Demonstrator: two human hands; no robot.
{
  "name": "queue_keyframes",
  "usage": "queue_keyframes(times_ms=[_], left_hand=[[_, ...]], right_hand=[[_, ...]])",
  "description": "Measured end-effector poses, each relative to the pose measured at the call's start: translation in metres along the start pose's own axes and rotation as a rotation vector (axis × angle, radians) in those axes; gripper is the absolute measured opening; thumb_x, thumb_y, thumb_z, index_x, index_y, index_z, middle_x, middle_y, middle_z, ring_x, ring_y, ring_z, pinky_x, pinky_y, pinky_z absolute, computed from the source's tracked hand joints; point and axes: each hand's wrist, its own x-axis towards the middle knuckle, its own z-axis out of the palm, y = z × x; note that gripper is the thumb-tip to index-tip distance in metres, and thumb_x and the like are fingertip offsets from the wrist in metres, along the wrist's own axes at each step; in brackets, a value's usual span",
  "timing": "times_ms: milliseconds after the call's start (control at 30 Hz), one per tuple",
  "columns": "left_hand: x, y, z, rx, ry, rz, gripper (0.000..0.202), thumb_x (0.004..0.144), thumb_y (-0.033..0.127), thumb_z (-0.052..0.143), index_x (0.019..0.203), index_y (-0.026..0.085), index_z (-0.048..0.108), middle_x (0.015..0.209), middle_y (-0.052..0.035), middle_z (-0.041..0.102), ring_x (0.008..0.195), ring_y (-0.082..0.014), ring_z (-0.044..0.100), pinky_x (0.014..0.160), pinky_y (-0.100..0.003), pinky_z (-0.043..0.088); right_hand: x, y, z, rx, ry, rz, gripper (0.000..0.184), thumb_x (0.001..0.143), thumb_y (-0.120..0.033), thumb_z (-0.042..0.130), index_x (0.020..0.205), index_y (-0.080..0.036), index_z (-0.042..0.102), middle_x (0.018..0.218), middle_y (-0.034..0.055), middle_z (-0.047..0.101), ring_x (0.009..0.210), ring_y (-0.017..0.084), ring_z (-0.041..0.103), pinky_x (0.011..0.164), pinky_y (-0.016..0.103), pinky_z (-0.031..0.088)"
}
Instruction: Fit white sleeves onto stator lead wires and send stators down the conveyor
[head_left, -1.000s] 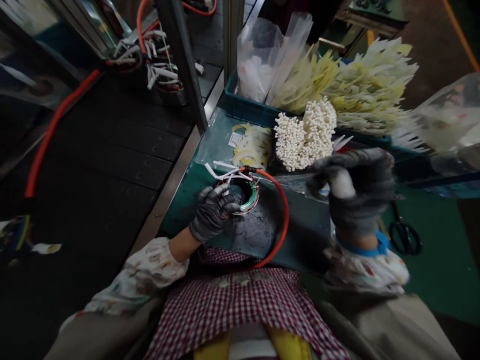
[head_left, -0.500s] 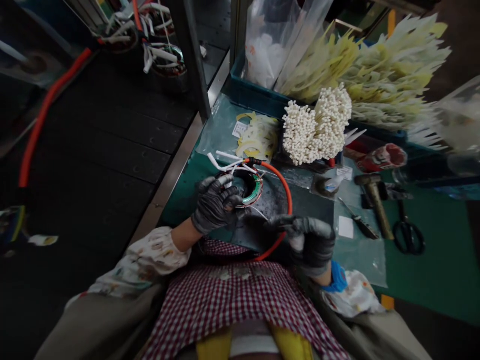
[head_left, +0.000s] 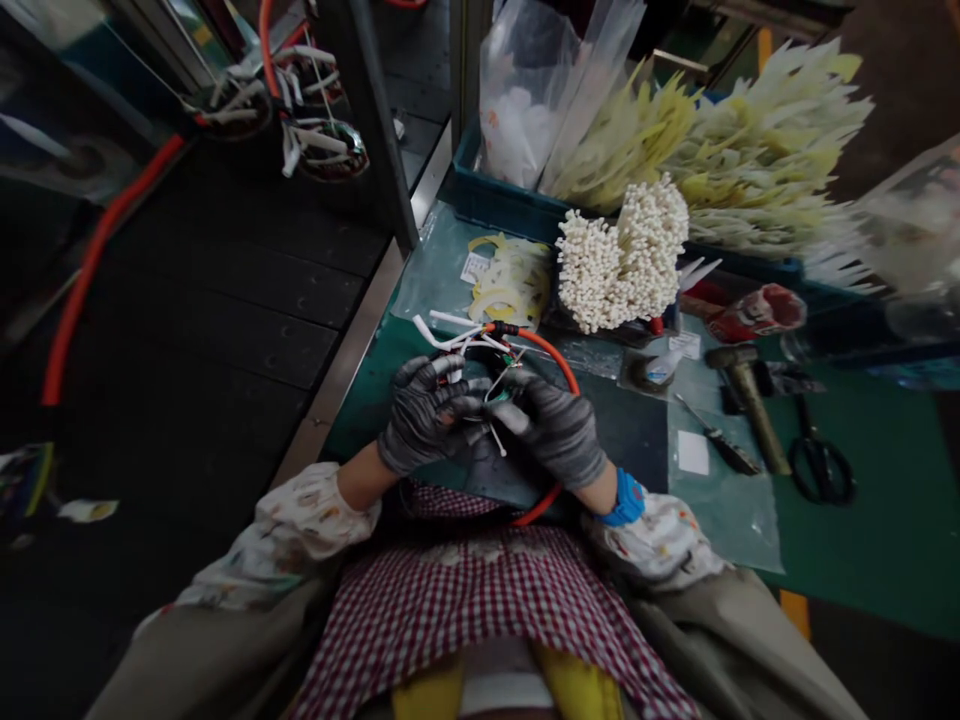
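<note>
A motor stator (head_left: pixel 501 391), a ring with a green rim, lies on the bench before me, largely covered by my hands. White-sleeved leads (head_left: pixel 442 335) and a thick orange cable (head_left: pixel 553 346) come out of its far side. My left hand (head_left: pixel 431 415), in a grey glove, is closed at the stator's left near edge, fingers curled. My right hand (head_left: pixel 555 425), also gloved, is closed by the near right side, its fingertips at a thin white cord (head_left: pixel 496 438). The cord bends up between both hands' fingertips, its end hanging toward me. The exact pinch is partly hidden.
A bundle of white-tipped sticks (head_left: pixel 622 260) and yellowish strips (head_left: pixel 514 277) lie beyond the stator. A blue crate (head_left: pixel 502 198) stands behind. To the right are a hammer (head_left: pixel 754 415), a screwdriver-like tool (head_left: pixel 724 443) and scissors (head_left: pixel 821 468). More wired stators (head_left: pixel 330 160) stand far left.
My right hand has moved left, from beside the orange cable to the stator and the white cord. My left hand stays at the stator. The view has shifted slightly.
</note>
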Motion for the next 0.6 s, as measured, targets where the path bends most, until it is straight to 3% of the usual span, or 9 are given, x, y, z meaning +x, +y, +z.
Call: queue_keyframes(times_ms=[100,167,300,433,600], left_hand=[[0.001,-0.003,0.003,-0.007,0.096,0.059,0.017,0.105,0.047,0.070,0.109,0.035,0.080,0.117,0.0101,0.088,0.140,-0.0255,0.072,0.125,-0.055,0.050],[0.001,-0.003,0.005,0.005,0.121,0.072,0.021,0.105,0.051,0.069,0.103,0.033,0.079,0.114,0.0091,0.088,0.138,-0.0253,0.073,0.124,-0.054,0.051],[-0.001,-0.004,0.008,0.027,-0.011,-0.008,0.031,0.107,0.059,0.063,0.104,0.033,0.080,0.127,0.0122,0.086,0.145,-0.0237,0.068,0.128,-0.052,0.048],[-0.004,-0.006,0.013,0.020,-0.020,0.018,0.024,0.100,0.058,0.070,0.105,0.036,0.080,0.125,0.0054,0.088,0.141,-0.0295,0.071,0.121,-0.058,0.053],[-0.004,-0.001,0.012,0.016,-0.076,-0.062,0.028,0.106,0.057,0.063,0.105,0.034,0.079,0.125,0.0073,0.087,0.145,-0.0268,0.068,0.129,-0.054,0.046]], right_hand=[[0.016,-0.003,0.004,-0.102,-0.042,-0.057,0.031,0.107,-0.049,0.072,0.118,-0.023,0.086,0.101,0.0130,0.088,0.089,0.032,0.083,0.085,0.044,0.068],[0.026,-0.005,0.004,0.048,-0.010,-0.058,0.029,0.108,-0.047,0.068,0.108,-0.024,0.085,0.096,0.0099,0.087,0.088,0.029,0.081,0.087,0.043,0.068],[0.042,-0.005,-0.006,0.417,-0.005,-0.008,0.033,0.114,-0.046,0.060,0.108,-0.025,0.085,0.100,0.0041,0.087,0.092,0.024,0.080,0.092,0.042,0.069],[0.044,0.002,-0.020,0.472,-0.219,-0.079,0.018,0.105,-0.039,0.075,0.111,-0.026,0.087,0.106,0.0024,0.088,0.095,0.024,0.082,0.094,0.044,0.069],[0.040,0.007,-0.021,0.496,-0.224,-0.133,0.010,0.101,-0.029,0.078,0.105,-0.024,0.085,0.099,0.0033,0.088,0.087,0.022,0.082,0.082,0.038,0.069]])
